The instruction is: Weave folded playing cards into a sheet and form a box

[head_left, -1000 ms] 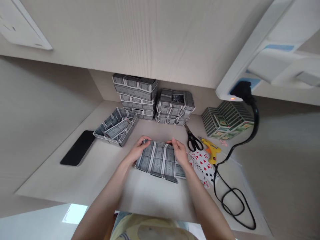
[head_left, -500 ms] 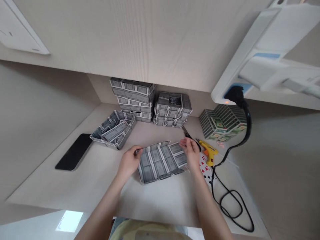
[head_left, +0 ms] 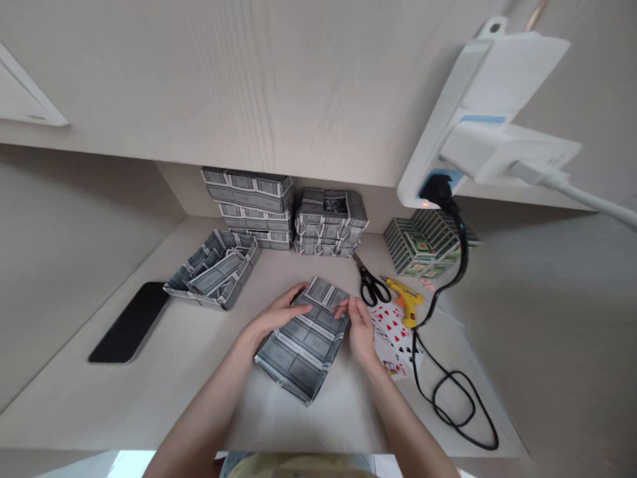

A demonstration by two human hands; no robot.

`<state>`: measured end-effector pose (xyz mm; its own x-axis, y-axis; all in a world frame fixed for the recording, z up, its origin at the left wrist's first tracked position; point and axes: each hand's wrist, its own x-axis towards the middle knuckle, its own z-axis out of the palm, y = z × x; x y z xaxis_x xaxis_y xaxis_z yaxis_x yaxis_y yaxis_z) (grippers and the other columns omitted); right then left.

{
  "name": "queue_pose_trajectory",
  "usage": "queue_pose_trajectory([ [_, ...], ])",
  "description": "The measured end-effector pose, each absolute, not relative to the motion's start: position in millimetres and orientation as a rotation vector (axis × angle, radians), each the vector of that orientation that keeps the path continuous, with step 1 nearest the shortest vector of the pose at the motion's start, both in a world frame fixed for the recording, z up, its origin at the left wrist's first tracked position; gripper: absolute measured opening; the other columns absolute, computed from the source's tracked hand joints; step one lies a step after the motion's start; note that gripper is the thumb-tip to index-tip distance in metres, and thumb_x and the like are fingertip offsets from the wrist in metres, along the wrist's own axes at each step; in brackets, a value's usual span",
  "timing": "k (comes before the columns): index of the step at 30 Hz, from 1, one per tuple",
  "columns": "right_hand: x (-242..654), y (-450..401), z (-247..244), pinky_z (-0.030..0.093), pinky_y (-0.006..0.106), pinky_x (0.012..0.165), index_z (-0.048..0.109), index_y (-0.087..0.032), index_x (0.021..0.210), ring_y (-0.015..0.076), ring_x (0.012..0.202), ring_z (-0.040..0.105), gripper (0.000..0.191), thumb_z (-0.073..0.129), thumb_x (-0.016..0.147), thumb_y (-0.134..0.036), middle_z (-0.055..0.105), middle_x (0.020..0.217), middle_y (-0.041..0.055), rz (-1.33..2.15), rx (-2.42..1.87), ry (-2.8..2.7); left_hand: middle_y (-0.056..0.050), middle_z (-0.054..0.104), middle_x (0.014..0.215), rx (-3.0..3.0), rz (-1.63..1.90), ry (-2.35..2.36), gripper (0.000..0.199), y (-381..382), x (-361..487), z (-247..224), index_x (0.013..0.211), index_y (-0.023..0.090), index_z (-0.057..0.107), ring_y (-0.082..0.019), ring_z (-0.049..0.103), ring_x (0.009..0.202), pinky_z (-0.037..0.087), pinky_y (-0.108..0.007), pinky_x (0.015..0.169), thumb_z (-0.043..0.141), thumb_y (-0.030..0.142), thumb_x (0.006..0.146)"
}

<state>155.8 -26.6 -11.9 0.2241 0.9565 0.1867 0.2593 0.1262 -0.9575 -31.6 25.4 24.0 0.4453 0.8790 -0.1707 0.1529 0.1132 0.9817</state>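
Note:
A shallow tray made of grey-backed playing cards [head_left: 303, 342] is tilted between my hands above the table, with low raised edges. My left hand [head_left: 281, 311] grips its left side, thumb over the cards and the other fingers along the far-left edge. At the upper right edge, my right hand [head_left: 359, 325] pinches the tray with bent fingers. Just past that hand lie loose face-up playing cards [head_left: 391, 328], black-handled scissors [head_left: 374, 287] and a yellow glue gun [head_left: 411, 302].
An open playing-card box [head_left: 229, 292] holding strips and a black phone [head_left: 130, 322] are on the left. Stacked card boxes [head_left: 256, 206] line the back, with a green card structure [head_left: 421, 242] farther right. A black cord [head_left: 450, 378] runs from the power strip [head_left: 432, 133].
The tray has turned, its narrower end swinging from the right to the far side. My left hand has moved farther up its side, and my right hand has come closer in.

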Motion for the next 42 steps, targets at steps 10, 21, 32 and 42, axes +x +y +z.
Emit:
queue_pose_trajectory([
  [10,117.0,-6.3,-23.1,0.041,0.025,0.06,0.053,-0.021,0.079,0.0151,0.064,0.054,0.039,0.023,0.089,-0.044,0.059,0.068,0.0018,0.569,-1.62,-1.387,-0.003,0.057,0.118,1.227,0.585,0.987,0.071,23.2,-25.2,16.2,0.127,0.021,0.044,-0.019,0.059,0.091,0.046,-0.028,0.072,0.042,0.011,0.056],
  [21,158.7,-19.3,6.2,0.045,0.029,0.073,0.057,-0.019,0.09,0.017,0.077,0.058,0.027,0.041,0.083,-0.04,0.063,0.086,0.0056,0.623,-1.492,-1.326,-0.004,0.054,0.123,1.168,0.655,0.933,0.063,32.8,-37.4,16.0,0.123,0.019,0.049,-0.023,0.055,0.104,0.044,-0.033,0.083,0.049,0.015,0.06],
  [32,186.8,-61.9,44.9,0.029,0.044,0.099,0.062,-0.028,0.101,0.0232,0.118,0.038,0.033,0.053,0.072,-0.013,0.055,0.115,0.0041,0.649,-1.2,-2.059,-0.003,0.06,0.114,1.744,0.872,1.048,0.031,7.0,-60.1,80.2,0.101,0.025,0.065,-0.021,0.05,0.111,0.032,-0.034,0.101,0.058,0.034,0.072],
  [42,182.0,-36.6,24.9,0.039,0.036,0.08,0.067,-0.026,0.086,0.0204,0.086,0.053,0.014,0.054,0.08,-0.025,0.067,0.085,0.0027,0.486,-1.447,-2.115,-0.003,0.057,0.118,2.209,0.488,1.11,0.058,-40.3,-67.5,75.6,0.111,0.032,0.059,-0.027,0.044,0.116,0.018,-0.041,0.108,0.073,0.043,0.055],
])
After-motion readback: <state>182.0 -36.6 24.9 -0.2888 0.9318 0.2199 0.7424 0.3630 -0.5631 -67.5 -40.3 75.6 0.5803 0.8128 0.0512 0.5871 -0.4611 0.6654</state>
